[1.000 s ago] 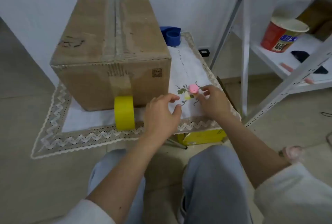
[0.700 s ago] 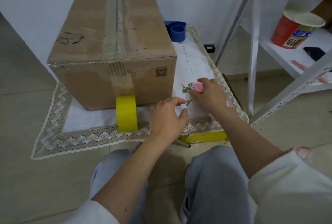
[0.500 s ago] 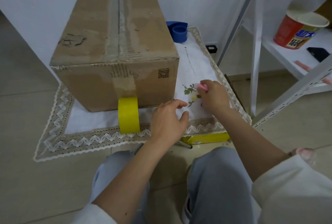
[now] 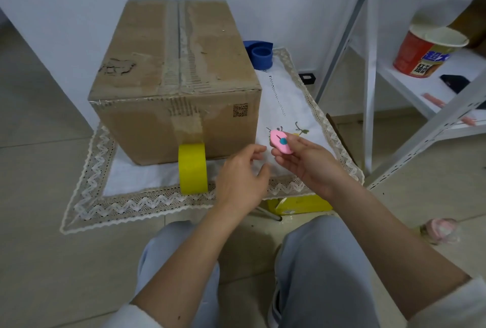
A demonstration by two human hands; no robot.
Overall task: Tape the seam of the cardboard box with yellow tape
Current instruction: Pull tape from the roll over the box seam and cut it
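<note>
A closed cardboard box [image 4: 147,72] stands on a white lace-edged cloth [image 4: 289,101], its worn seam running down the middle of the top. A yellow tape roll [image 4: 192,168] stands on edge against the box's front face, below the seam. My right hand [image 4: 313,164] holds a small pink cutter [image 4: 281,141] with a blue button, lifted off the cloth to the right of the box. My left hand [image 4: 240,178] hovers beside the tape roll with fingers apart, holding nothing.
A blue tape roll [image 4: 260,55] sits behind the box's right corner. A white metal shelf [image 4: 370,65] stands to the right, with a red noodle cup [image 4: 423,53] and a dark phone on it. A yellow box [image 4: 299,203] lies under the cloth's front edge.
My right hand has picked the pink cutter up from the cloth and turned it face up. My left hand has lifted slightly with its fingers spread.
</note>
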